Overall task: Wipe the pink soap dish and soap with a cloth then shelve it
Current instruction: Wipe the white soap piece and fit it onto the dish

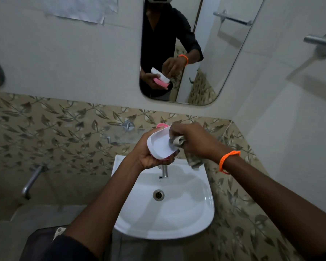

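place: home bathroom | near centre: white wall-hung washbasin with steel tap and drain | far wall: rounded mirror above a leaf-patterned tile band | right: steel towel bar | left: wall spout

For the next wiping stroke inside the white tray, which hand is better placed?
The right hand. It already grips the cloth against the inner edge of the white tray, while the left hand is occupied holding the tray and pink soap dish over the sink.
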